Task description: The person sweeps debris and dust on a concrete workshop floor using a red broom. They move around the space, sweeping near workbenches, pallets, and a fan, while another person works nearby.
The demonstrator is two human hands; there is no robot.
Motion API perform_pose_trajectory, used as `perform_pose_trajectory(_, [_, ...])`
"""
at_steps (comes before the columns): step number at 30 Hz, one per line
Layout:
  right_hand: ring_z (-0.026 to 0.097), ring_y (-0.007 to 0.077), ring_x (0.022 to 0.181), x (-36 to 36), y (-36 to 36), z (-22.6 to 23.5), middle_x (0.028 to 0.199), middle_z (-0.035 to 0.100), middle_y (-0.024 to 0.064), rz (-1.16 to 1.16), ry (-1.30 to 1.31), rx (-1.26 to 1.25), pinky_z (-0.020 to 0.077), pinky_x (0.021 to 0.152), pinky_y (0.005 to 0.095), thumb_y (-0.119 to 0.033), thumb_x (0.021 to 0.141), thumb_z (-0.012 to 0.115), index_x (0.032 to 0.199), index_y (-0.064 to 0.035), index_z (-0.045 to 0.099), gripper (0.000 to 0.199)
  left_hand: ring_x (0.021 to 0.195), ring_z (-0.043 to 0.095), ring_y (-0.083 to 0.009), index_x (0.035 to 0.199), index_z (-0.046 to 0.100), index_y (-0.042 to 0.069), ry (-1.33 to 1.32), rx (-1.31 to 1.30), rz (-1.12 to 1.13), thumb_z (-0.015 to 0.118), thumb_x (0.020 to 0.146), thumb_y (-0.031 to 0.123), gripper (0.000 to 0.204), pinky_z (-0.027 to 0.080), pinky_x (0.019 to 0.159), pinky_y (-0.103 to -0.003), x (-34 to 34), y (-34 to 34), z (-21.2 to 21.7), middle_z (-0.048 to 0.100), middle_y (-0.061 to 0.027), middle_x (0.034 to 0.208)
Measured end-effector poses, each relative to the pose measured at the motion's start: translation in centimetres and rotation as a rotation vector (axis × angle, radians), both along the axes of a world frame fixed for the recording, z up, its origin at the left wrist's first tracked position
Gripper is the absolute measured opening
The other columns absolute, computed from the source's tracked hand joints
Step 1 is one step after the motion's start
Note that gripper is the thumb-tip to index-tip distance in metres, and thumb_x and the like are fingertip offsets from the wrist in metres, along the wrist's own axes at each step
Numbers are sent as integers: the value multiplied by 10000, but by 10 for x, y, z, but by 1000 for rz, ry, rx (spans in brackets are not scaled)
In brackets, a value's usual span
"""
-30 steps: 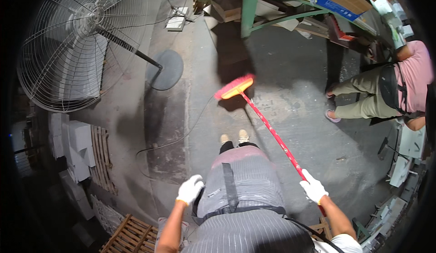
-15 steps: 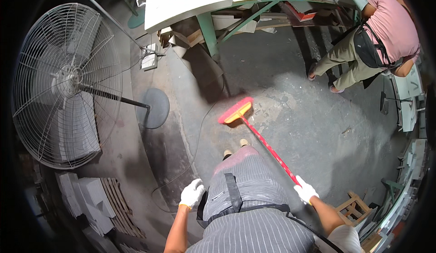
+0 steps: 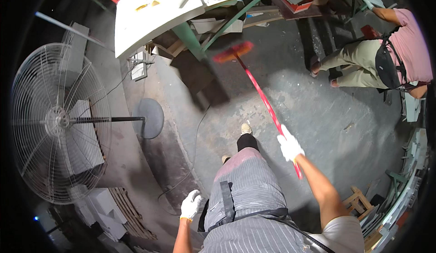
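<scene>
My right hand (image 3: 289,146), in a white knit glove, grips the red handle of a push broom (image 3: 265,99) near its upper end. Its orange-and-red head reaches forward, close to a green table leg, and is smeared by motion; I cannot tell whether the bristles touch the floor. At my left side hangs my left hand (image 3: 191,204), gloved the same way, with loosely bent fingers and nothing in it. It is nearest to my striped apron (image 3: 252,185) and its dark strap.
A large caged fan (image 3: 56,116) stands at left on a round base (image 3: 149,118); a cable (image 3: 196,139) crosses the floor. Ahead is a white-topped workbench (image 3: 150,21) with brown cardboard (image 3: 193,71) beside its leg. A person in pink (image 3: 411,48) bends at the far right. A wooden frame (image 3: 357,203) lies at right.
The broom head has swung forward toward the bench, and my right arm has reached forward with the handle. One foot has stepped ahead. My left hand still hangs at my side.
</scene>
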State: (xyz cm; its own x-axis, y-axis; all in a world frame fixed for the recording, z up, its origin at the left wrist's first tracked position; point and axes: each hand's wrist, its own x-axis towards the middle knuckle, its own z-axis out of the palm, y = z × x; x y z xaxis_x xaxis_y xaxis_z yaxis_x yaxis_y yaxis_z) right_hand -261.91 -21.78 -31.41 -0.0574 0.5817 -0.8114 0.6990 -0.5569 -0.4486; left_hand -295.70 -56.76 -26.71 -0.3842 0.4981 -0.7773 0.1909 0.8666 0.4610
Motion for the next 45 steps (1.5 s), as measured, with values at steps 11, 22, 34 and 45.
perform_pose_trajectory(11, [504,481,1196,52,29,-8,1265,551,302,247,-254,-168,400,1013,506,-402,973,442,1531,-332,212,608,1105,647,-225,1264,599,31,7,-88,-11,643,906,214,405,476,955,-308,46,69,13,683,-139,1166])
perform_pose_trajectory(22, [569,137,532,205,-150,72,675,600,63,-285,-144,-34,480,509,317,-238,911,589,1465,-181,432,578,1078,646,-231,1208,620,4,58,19,-275,632,904,202,363,481,941,-309,16,187,9,683,-147,1149])
perform_pose_trajectory(34, [402,122,397,86,240,-59,569,422,-4,-719,461,-21,391,336,315,-218,1011,458,1560,-305,120,651,1049,659,-222,1222,617,30,95,-34,-272,617,913,225,365,488,920,-309,26,196,55,690,-122,1133])
perform_pose_trajectory(45, [429,117,415,167,-109,12,675,500,-15,-957,382,-249,400,368,324,-220,971,585,1548,-326,222,690,1083,645,-319,1220,616,55,38,-12,-404,579,917,279,379,492,924,-367,37,194,34,683,-162,1133])
